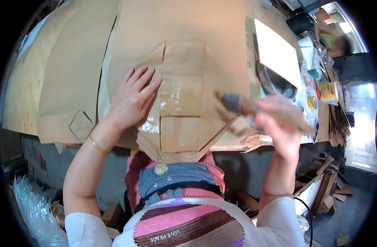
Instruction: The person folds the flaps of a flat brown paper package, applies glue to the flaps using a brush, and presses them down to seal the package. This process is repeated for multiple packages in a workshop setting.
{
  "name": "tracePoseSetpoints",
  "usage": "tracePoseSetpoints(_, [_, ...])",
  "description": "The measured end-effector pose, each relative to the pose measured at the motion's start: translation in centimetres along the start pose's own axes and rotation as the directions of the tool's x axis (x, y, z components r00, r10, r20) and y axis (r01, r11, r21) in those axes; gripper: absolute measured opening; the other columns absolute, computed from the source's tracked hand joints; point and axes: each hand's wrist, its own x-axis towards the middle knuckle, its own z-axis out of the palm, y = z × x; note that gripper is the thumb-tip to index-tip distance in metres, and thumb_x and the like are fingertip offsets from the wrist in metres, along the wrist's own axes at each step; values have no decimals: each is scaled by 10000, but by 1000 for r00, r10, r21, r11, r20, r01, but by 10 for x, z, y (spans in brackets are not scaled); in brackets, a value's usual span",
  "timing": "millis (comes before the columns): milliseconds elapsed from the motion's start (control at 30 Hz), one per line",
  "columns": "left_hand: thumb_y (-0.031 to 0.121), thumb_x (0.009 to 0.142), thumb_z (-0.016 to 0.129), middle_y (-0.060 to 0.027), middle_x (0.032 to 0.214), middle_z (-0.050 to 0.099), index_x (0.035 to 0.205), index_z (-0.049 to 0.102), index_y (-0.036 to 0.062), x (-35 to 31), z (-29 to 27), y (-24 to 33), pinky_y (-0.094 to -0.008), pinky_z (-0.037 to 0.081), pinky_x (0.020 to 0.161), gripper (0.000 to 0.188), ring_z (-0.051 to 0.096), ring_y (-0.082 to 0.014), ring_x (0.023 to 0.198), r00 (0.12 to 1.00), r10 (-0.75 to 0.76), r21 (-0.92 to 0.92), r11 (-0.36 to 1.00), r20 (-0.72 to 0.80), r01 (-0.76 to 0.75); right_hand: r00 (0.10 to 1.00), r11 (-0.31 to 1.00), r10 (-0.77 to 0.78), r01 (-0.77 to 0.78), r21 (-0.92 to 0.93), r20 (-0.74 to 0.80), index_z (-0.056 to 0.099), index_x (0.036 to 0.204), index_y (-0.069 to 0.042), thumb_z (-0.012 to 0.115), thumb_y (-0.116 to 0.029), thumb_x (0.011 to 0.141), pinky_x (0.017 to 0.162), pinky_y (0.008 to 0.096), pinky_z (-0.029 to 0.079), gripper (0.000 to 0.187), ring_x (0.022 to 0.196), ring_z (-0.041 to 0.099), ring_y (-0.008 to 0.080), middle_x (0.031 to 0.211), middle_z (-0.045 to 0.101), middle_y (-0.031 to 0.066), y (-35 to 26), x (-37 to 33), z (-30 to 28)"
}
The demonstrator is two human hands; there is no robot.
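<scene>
A brown paper bag lies in front of me on the table, its bottom end folded into a tapered shape toward me. Several paper layers show along its near edge. Across its middle strip, a band of wet-looking shine catches the light. My left hand rests flat on the paper just left of that strip, fingers spread. In my right hand is a brush with a dark band near its tip, blurred by motion. The brush is over the right side of the bag; whether it touches the paper I cannot tell.
To the right, a white board partly covers a round dark basin. Beyond stand a yellow and red tub and a bundle of brown paper. Another person is at the far right. Clear plastic is heaped lower left.
</scene>
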Motion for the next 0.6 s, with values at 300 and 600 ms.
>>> tracePoseSetpoints(300, [110, 887, 585, -168, 1361, 518, 1260, 590, 61, 5, -7, 4, -525, 305, 1109, 376, 433, -370, 1308, 993, -44, -45, 998, 109, 49, 923, 923, 381, -383, 40, 55, 675, 842, 59, 690, -58, 810, 596, 245, 499, 123, 639, 611, 95, 695, 659, 56, 69, 97, 45])
tracePoseSetpoints(600, [115, 854, 629, -178, 1290, 543, 1222, 596, 45, 4, -7, 0, -510, 355, 1068, 375, 467, -375, 1257, 999, -35, -90, 995, 29, 38, 962, 941, 273, -271, 203, 16, 669, 915, 46, 697, -55, 831, 648, 267, 517, 134, 679, 610, 121, 760, 667, 53, 67, 130, 52])
